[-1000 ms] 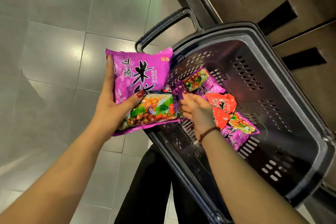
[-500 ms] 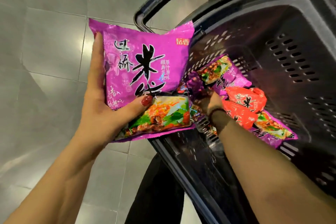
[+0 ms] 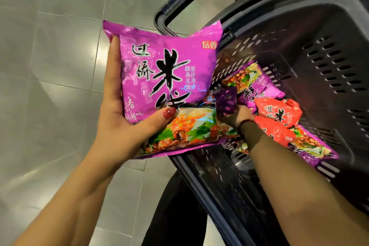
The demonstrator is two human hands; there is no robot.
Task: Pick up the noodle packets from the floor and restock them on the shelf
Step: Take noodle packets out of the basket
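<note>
Inside the basket (image 3: 289, 32), I read my right hand (image 3: 236, 116) pinching a shaded purple packet (image 3: 226, 102); red packets (image 3: 279, 114) lie just right of it. My left hand (image 3: 119, 122) wraps fingers (image 3: 113, 60) and thumb round the purple stack (image 3: 165, 70).

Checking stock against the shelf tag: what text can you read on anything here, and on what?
"过桥米线": big black characters on the purple packet in the left hand.
"岳香": red logo at its top right corner.
"过桥米": red packet in the basket, rest hidden.
Small print: too blurred to read.
</note>
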